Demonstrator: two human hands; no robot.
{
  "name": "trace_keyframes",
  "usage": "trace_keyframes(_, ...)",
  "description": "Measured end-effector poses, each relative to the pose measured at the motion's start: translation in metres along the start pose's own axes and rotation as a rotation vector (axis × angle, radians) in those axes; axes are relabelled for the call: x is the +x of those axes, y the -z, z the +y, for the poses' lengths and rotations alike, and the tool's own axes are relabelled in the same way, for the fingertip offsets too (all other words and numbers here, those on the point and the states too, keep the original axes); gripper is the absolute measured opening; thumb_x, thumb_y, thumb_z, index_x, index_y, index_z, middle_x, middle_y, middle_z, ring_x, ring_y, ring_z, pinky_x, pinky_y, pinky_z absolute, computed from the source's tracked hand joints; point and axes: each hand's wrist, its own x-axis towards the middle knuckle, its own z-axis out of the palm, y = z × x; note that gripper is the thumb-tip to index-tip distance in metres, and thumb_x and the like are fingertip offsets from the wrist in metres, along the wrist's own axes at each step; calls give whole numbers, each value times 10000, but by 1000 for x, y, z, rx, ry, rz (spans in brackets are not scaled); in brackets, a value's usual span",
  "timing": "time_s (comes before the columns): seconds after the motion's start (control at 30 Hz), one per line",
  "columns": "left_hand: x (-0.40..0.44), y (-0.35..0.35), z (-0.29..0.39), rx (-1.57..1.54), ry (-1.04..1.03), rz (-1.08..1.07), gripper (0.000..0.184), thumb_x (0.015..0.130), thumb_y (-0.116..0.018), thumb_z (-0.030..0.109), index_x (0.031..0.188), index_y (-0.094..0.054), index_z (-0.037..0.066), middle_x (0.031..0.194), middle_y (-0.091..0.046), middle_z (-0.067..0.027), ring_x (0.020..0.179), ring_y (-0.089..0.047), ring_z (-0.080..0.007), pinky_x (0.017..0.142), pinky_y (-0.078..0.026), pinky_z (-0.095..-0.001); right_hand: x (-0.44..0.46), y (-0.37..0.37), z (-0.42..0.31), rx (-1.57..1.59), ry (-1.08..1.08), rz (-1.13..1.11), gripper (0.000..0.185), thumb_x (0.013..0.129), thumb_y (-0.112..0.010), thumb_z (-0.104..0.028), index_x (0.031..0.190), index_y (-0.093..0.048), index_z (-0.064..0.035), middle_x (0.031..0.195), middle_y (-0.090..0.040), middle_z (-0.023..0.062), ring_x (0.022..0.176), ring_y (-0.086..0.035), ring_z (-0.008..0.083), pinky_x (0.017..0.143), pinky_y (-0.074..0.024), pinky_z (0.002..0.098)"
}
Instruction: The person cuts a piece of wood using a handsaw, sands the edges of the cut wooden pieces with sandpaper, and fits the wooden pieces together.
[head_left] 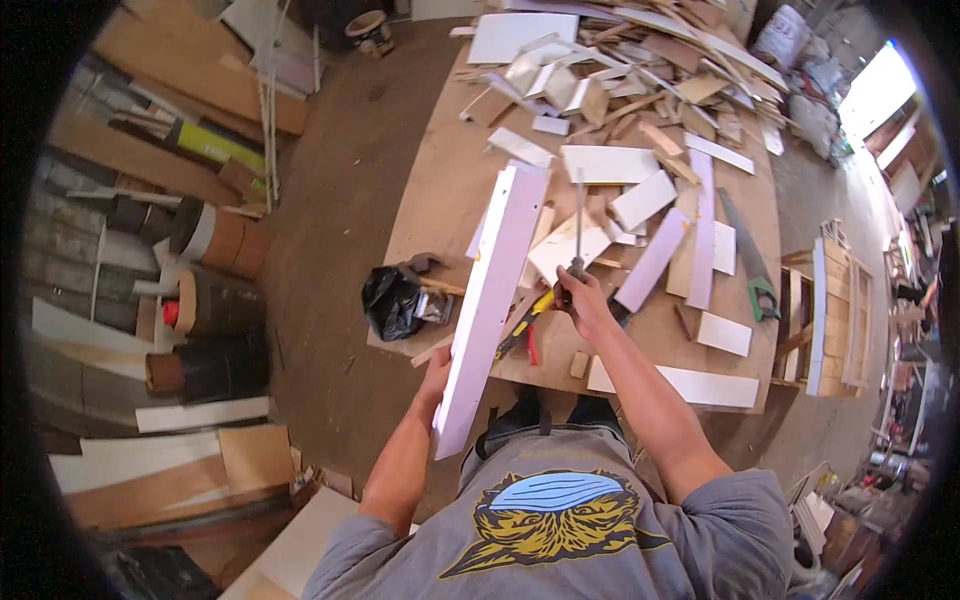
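Observation:
In my left hand (432, 380) is a long, narrow board (497, 300) with a white edge and a pale lilac face, tilted upright. The fingers are wrapped round its lower part and partly hidden behind it. Small dark holes or marks dot its surface. My right hand (584, 300) is closed round the handle of a screwdriver (579, 215), its long metal shaft pointing away from me over the worktable (425, 215). Just beneath the hands lie a yellow-and-black tool (530, 318) and a small red item (533, 346). Screwdriver and board are apart.
White and lilac offcuts (650, 255) cover the table, with a scrap pile (620, 80) at its far end. A green-handled handsaw (745, 245) lies at the right edge, a black plastic bag (392, 300) at the left. Rolls (215, 305) and boards (150, 470) stand on the left.

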Motion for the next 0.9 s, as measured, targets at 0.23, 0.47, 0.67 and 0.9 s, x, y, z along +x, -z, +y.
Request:
trace_keyframes(0.23, 29, -107, 49, -207, 266, -394, 397, 997, -681, 322, 1188, -716, -24, 937, -742, -26, 817, -664, -92, 707, -547, -296, -73, 69, -112, 100, 466, 132, 625, 1062, -630, -357, 1603, -412, -134, 1329, -637, 86, 748, -651, 107, 673, -586, 305)
trace_keyframes(0.47, 41, -206, 69, 44, 351, -480, 361, 985, -671, 271, 1209, -726, -7, 931, -743, -15, 804, -667, -93, 704, -546, -288, -118, 183, -127, 215, 504, 277, 542, 1092, -559, -361, 1596, -422, -215, 1058, -624, 28, 606, -592, 103, 565, -540, 286)
trace_keyframes(0.67, 81, -258, -2, 463, 284, -720, 443, 1012, -627, 412, 1171, -763, 22, 999, -740, -26, 899, -667, -96, 763, -543, -291, -152, 316, -87, 166, 408, 578, 366, 1057, -648, -330, 1325, -596, -86, 856, -594, -5, 613, -567, 74, 510, -498, 253)
trace_keyframes(0.9, 117, -341, -18, 1032, 134, -762, 592, 1025, -590, 551, 1269, -669, 17, 1214, -707, -143, 1148, -633, -199, 1008, -488, -357, -200, 424, -24, 224, 302, 832, 291, 1025, -698, -337, 1147, -613, -87, 835, -616, 14, 620, -589, 114, 555, -564, 305)
